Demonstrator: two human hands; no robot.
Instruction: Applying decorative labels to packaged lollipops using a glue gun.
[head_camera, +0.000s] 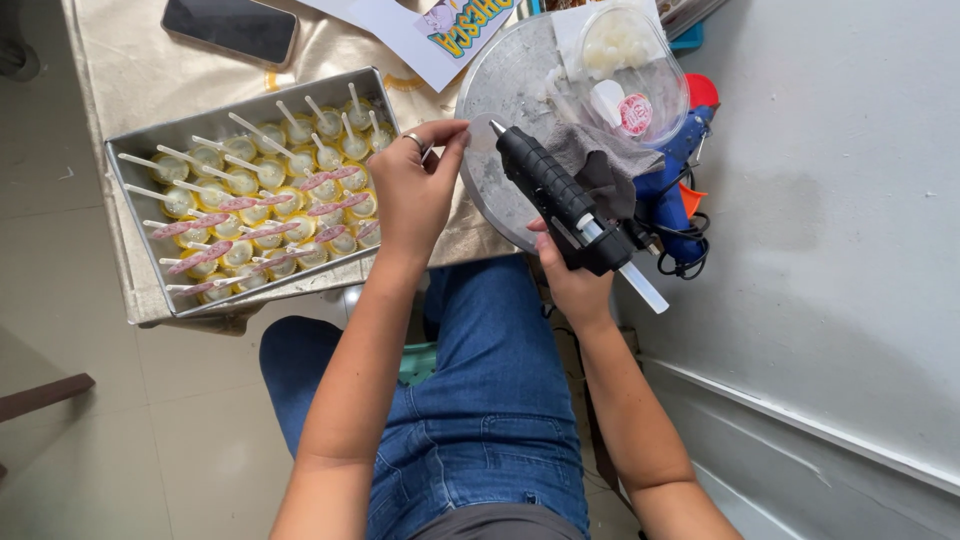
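Black glue gun (560, 205) gripped by right hand (575, 280), left hand (415, 190) pinching above metal tray (135, 160)

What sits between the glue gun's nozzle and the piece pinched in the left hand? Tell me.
Nothing visible. The black glue gun in the right hand points its nozzle straight at the left hand's fingertips, with only a small open gap over the round metal tray.

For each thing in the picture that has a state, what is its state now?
Black glue gun: held in the right hand, nozzle pointing at the left hand, glue stick loaded.
Left hand: pinching something small, too hidden to tell.
Blue glue gun: lying unused, cord bundled.
Metal tray: full of small yellow cups with sticks.
Phone: screen dark.
Clear container: open.
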